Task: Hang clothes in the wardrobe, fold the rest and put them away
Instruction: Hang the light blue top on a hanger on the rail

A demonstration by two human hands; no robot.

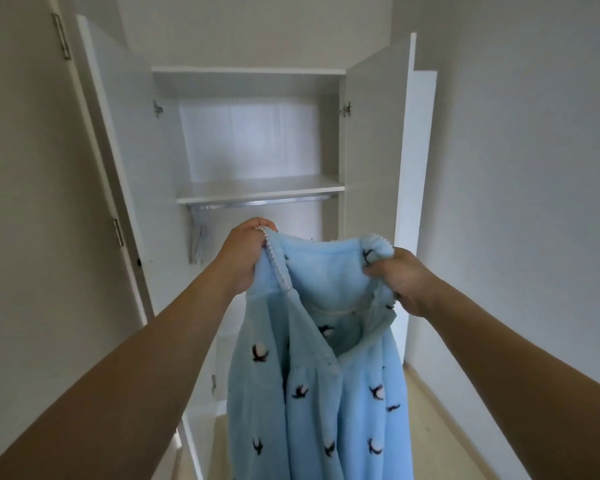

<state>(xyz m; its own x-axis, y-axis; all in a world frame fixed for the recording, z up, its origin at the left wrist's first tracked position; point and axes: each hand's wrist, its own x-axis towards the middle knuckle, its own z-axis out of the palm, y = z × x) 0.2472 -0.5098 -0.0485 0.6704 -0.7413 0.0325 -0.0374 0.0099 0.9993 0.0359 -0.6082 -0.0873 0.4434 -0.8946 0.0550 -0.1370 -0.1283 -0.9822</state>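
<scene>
While both hands grip blue robe (312,375), no writing legible.

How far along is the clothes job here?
Done: the wardrobe doors stand open. In hand: the left hand and right hand hold up a blue fleece garment by its neck. Left: it is not yet on the rail; the shelf looks bare.

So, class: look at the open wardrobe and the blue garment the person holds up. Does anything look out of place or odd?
One thing: the blue fleece garment is gripped at its collar by the left hand and right hand, but no hanger shows in it. The rail under the shelf carries only something pale at its left end.
</scene>
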